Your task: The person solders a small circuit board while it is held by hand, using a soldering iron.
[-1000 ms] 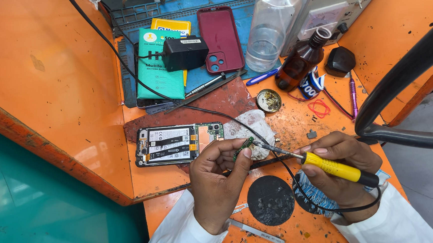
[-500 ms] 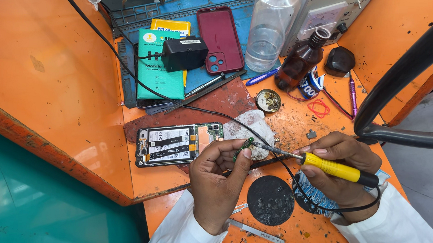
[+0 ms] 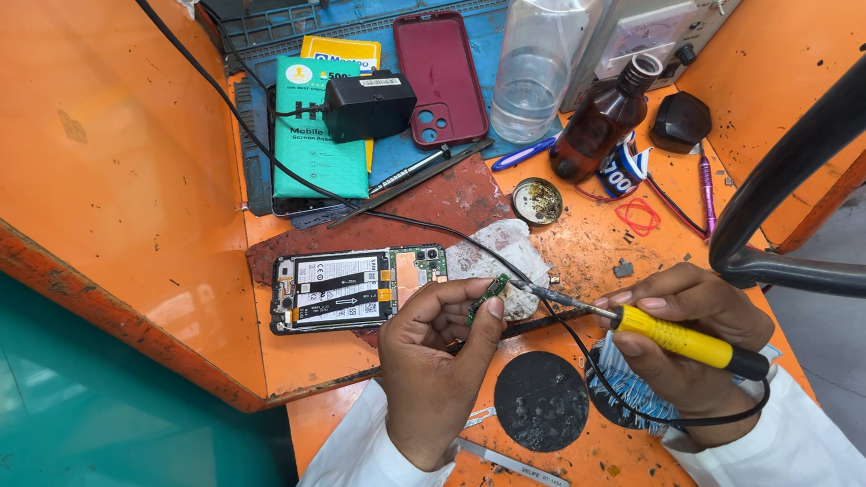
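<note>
My left hand (image 3: 436,359) pinches a small green circuit board (image 3: 493,291) between thumb and fingers, just right of an opened phone (image 3: 355,287) lying face down with its insides showing. My right hand (image 3: 682,349) grips a yellow-handled soldering iron (image 3: 682,341); its metal tip (image 3: 540,292) touches or nearly touches the small board. A crumpled white tissue (image 3: 497,257) lies behind the board. Both sleeves are white.
On the orange bench: a round black pad (image 3: 542,401), a metal tweezer (image 3: 512,463), a small flux tin (image 3: 537,201), a brown glass bottle (image 3: 601,123), a clear plastic bottle (image 3: 534,59), a maroon phone case (image 3: 443,79), a black charger (image 3: 366,104) on green and yellow packets, red rubber bands (image 3: 638,216). A black cable crosses the bench.
</note>
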